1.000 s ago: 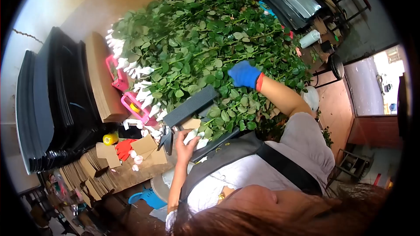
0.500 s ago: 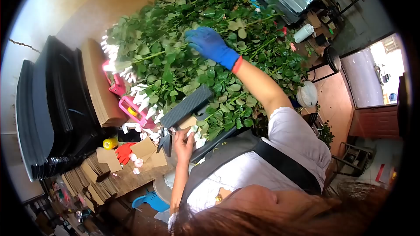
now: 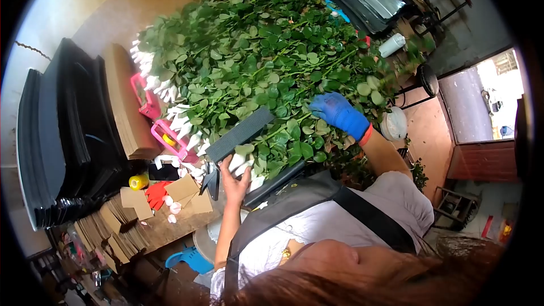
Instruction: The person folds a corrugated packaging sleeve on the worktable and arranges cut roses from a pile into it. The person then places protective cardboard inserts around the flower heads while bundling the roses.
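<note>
A big heap of leafy green rose stems [image 3: 266,62] lies in front of me. White-sleeved flower heads [image 3: 148,67] stick out along its left edge. My left hand [image 3: 233,180] is bare, with thumb and fingers curved round white-sleeved rose buds [image 3: 242,163] beside a dark grey ribbed block [image 3: 240,134]. My right hand [image 3: 340,114], in a blue glove with a red cuff, is closed among the stems on the near right side. Leaves hide its fingertips; it seems to grip a rose stem. Dark scissors [image 3: 211,181] stand just left of my bare hand.
Black sheets [image 3: 68,130] and cardboard [image 3: 126,102] stand stacked at the left. Pink holders [image 3: 170,141], yellow tape [image 3: 138,182], a red glove [image 3: 158,194] and cardboard pieces [image 3: 182,188] lie on the table. A white bucket [image 3: 395,123] and a stool [image 3: 426,81] stand at the right.
My gloved right hand has moved from the middle of the heap down and right, towards my body. Leaves beyond it are blurred by motion. My left hand stays by the block.
</note>
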{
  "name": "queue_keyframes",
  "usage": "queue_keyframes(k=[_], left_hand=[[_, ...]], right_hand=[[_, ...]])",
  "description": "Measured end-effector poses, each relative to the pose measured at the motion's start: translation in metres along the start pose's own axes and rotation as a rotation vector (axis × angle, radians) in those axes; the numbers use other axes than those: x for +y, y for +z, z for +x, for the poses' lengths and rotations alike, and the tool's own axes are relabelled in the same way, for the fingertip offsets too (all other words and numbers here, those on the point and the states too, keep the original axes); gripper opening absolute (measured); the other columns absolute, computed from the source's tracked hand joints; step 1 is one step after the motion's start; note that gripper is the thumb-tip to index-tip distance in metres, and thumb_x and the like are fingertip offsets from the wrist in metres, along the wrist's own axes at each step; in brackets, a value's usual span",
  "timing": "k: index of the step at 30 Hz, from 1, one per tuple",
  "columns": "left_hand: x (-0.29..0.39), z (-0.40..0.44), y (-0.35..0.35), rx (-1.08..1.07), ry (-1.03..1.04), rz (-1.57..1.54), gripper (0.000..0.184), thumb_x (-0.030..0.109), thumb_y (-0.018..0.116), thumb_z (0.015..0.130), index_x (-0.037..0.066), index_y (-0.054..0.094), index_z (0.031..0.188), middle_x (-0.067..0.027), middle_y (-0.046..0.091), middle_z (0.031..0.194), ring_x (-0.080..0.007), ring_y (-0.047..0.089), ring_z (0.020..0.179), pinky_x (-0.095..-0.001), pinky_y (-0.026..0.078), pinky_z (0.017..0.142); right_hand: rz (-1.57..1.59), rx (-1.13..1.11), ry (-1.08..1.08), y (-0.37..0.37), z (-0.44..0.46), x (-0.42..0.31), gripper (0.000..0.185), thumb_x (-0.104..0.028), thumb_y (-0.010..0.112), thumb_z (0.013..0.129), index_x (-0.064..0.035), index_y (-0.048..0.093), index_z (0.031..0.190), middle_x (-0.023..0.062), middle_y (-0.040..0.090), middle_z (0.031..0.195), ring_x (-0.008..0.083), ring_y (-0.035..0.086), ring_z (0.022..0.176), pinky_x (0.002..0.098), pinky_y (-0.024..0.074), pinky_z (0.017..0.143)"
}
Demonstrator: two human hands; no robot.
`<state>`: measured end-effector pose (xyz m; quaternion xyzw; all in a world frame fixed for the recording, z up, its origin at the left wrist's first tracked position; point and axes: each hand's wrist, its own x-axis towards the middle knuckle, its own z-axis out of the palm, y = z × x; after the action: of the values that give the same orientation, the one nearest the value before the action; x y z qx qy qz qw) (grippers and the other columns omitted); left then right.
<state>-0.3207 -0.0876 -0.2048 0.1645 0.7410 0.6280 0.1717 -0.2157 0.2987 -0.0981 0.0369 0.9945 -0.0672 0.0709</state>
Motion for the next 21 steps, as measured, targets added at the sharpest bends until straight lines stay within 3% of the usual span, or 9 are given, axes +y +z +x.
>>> queue_keyframes(k=[2, 3, 7, 10, 12, 14, 17, 19, 21], left_hand=[[0.007, -0.003, -0.002, -0.006, 0.011, 0.027, 0.063, 0.010, 0.079, 0.082, 0.003, 0.050, 0.138, -0.0143, 0.055, 0.133, -0.0249, 0.059, 0.115, -0.0350, 0.050, 0.097], [0.012, 0.000, -0.005, -0.049, 0.056, 0.128, 0.061, 0.009, 0.079, 0.082, 0.004, 0.052, 0.136, -0.0145, 0.056, 0.131, -0.0244, 0.060, 0.112, -0.0345, 0.051, 0.095], [0.022, 0.007, -0.006, -0.086, 0.174, 0.308, 0.052, 0.009, 0.079, 0.080, 0.003, 0.057, 0.126, -0.0158, 0.057, 0.121, -0.0286, 0.063, 0.105, -0.0362, 0.057, 0.086], [0.032, 0.008, -0.004, -0.069, 0.151, 0.365, 0.052, 0.012, 0.080, 0.078, 0.001, 0.055, 0.122, -0.0173, 0.057, 0.119, -0.0313, 0.064, 0.102, -0.0374, 0.058, 0.083], [0.023, 0.008, -0.005, -0.065, 0.150, 0.384, 0.052, 0.014, 0.080, 0.078, 0.001, 0.055, 0.122, -0.0169, 0.059, 0.117, -0.0305, 0.066, 0.097, -0.0369, 0.058, 0.081], [0.024, 0.009, -0.004, -0.068, 0.137, 0.393, 0.054, 0.018, 0.079, 0.078, 0.004, 0.056, 0.124, -0.0155, 0.061, 0.117, -0.0289, 0.068, 0.092, -0.0359, 0.058, 0.078], [0.033, 0.012, -0.004, -0.095, 0.182, 0.428, 0.054, 0.018, 0.078, 0.078, 0.010, 0.059, 0.128, -0.0152, 0.061, 0.115, -0.0298, 0.067, 0.089, -0.0382, 0.057, 0.077], [0.031, 0.012, -0.004, -0.105, 0.213, 0.453, 0.050, 0.013, 0.077, 0.077, 0.009, 0.061, 0.124, -0.0154, 0.060, 0.113, -0.0300, 0.064, 0.091, -0.0371, 0.055, 0.078], [0.031, 0.010, -0.003, -0.098, 0.160, 0.410, 0.049, 0.010, 0.078, 0.076, 0.007, 0.062, 0.122, -0.0143, 0.058, 0.109, -0.0290, 0.062, 0.092, -0.0358, 0.053, 0.079]], right_hand=[[0.031, -0.018, 0.072, 0.010, -0.002, -0.001, 0.013, -0.014, 0.067, 0.086, -0.0179, 0.070, 0.098, 0.0058, 0.066, 0.093, 0.0282, 0.066, 0.086, 0.0433, 0.0522, 0.073], [-0.060, -0.259, 0.178, 0.008, 0.004, -0.010, 0.018, -0.014, 0.067, 0.084, -0.0171, 0.069, 0.102, 0.0068, 0.067, 0.096, 0.0292, 0.068, 0.090, 0.0436, 0.0530, 0.076], [-0.161, -0.514, 0.152, 0.034, 0.015, -0.004, 0.026, -0.020, 0.067, 0.084, -0.0152, 0.067, 0.109, 0.0070, 0.070, 0.099, 0.0296, 0.069, 0.094, 0.0445, 0.0541, 0.081], [-0.114, -0.266, 0.228, -0.037, 0.056, -0.009, 0.024, -0.021, 0.064, 0.086, -0.0166, 0.069, 0.109, 0.0069, 0.069, 0.099, 0.0292, 0.067, 0.093, 0.0446, 0.0530, 0.083], [-0.056, 0.257, 0.029, -0.043, 0.104, 0.002, 0.018, -0.020, 0.061, 0.088, -0.0160, 0.067, 0.105, 0.0068, 0.069, 0.100, 0.0296, 0.067, 0.093, 0.0453, 0.0529, 0.083], [0.053, 0.490, -0.122, -0.037, 0.170, 0.012, 0.021, -0.022, 0.064, 0.085, -0.0140, 0.067, 0.104, 0.0066, 0.066, 0.098, 0.0297, 0.064, 0.087, 0.0453, 0.0511, 0.076], [-0.328, 0.319, -0.052, 0.002, 0.260, 0.022, 0.023, -0.023, 0.066, 0.084, -0.0171, 0.068, 0.107, 0.0062, 0.065, 0.110, 0.0278, 0.064, 0.097, 0.0427, 0.0484, 0.087], [-0.539, 0.269, -0.016, 0.028, 0.298, 0.022, 0.026, -0.022, 0.067, 0.084, -0.0191, 0.068, 0.109, 0.0062, 0.063, 0.116, 0.0271, 0.063, 0.105, 0.0413, 0.0454, 0.095], [-0.479, 0.096, 0.029, 0.030, 0.318, 0.020, 0.032, -0.022, 0.068, 0.082, -0.0199, 0.068, 0.113, 0.0066, 0.062, 0.121, 0.0275, 0.060, 0.112, 0.0406, 0.0420, 0.100]])
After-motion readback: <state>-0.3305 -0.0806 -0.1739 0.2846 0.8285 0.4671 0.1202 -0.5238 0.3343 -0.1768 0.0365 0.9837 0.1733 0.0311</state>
